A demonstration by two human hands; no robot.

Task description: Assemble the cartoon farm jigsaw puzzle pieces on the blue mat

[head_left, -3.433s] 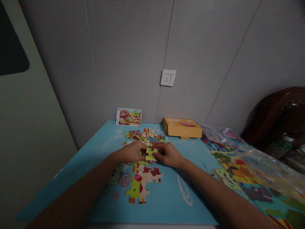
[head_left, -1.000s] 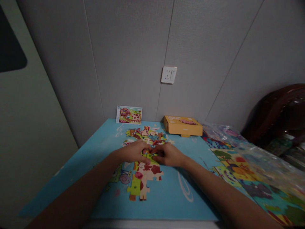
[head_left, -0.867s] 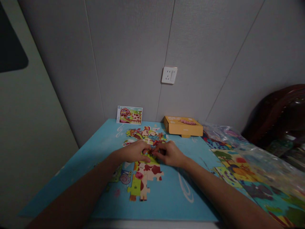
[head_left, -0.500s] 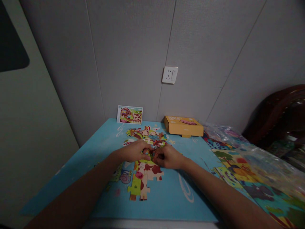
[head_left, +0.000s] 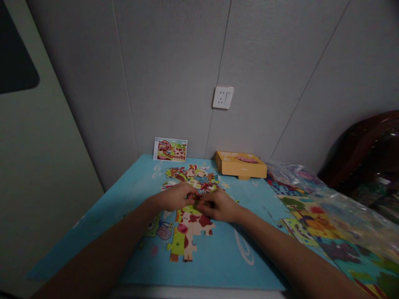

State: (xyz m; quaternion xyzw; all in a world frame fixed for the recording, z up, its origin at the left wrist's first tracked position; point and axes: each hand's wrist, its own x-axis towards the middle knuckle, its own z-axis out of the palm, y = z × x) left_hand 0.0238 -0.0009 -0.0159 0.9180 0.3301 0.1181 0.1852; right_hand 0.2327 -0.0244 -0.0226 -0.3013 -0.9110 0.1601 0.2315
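Observation:
On the blue tabletop, partly joined jigsaw pieces show a brown-and-white cow with a pink muzzle on yellow-green ground. Just beyond its far edge my two hands almost meet. My left hand has its fingers curled and the thumb underneath, around a small puzzle piece partly hidden by the fingers. Thumb and fingers of my right hand are pinched together at the same spot, on a piece mostly covered. Behind both hands lies a pile of loose puzzle pieces.
A picture card of a farm leans on the wall at the back. To its right rests a yellow box. Colourful sheets under clear plastic spread along the right side. A wall socket is above.
My right hand's fingertips have shifted slightly left, closing the gap to my left hand. The joined cow pieces and the loose pile look the same.

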